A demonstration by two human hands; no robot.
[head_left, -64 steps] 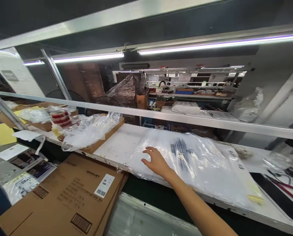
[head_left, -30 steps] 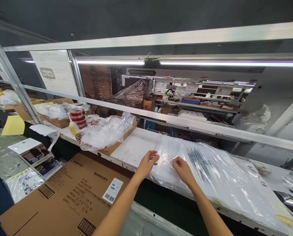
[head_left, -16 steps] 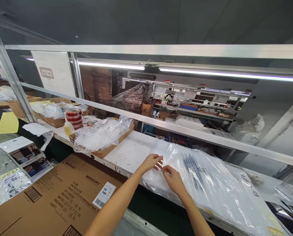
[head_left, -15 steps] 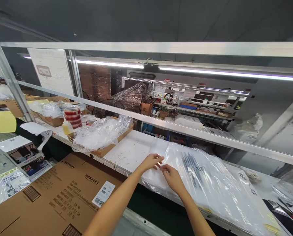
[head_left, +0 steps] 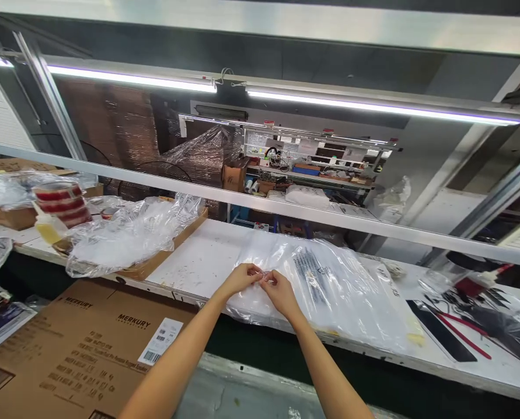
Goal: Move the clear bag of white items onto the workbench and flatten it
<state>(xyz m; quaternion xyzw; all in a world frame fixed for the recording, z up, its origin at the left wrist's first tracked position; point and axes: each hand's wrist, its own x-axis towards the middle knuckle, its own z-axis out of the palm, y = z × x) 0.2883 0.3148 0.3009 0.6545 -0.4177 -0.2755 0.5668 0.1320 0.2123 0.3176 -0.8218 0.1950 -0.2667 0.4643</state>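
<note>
Object in hand: a stack of clear plastic bags (head_left: 330,285) with dark print, laid flat on the white desk (head_left: 199,259), its near edge close to the desk's front edge.
Location of grasp: the left end of the top bag, where both hands meet just above the film.
Left hand (head_left: 239,278): fingers curled, fingertips pinched on the bag's edge; the forearm is extended up from the lower left.
Right hand (head_left: 280,293): fingers bent, thumb and forefinger closed on the same edge, almost touching the left hand; the forearm is extended up from the lower centre.
Handling, as judged: the film is taken to be very light, limp and slippery, with layers that are likely to cling together; a fingertip pinch at an edge or corner is judged more suitable than a flat palm.
Risk, as judged: more than one sheet may be lifted at once.
Surroundings: a cardboard tray of crumpled clear film (head_left: 129,235) lies to the left on the desk; a flattened printed carton (head_left: 68,349) lies below; red-handled tools (head_left: 460,337) lie well to the right.
</note>
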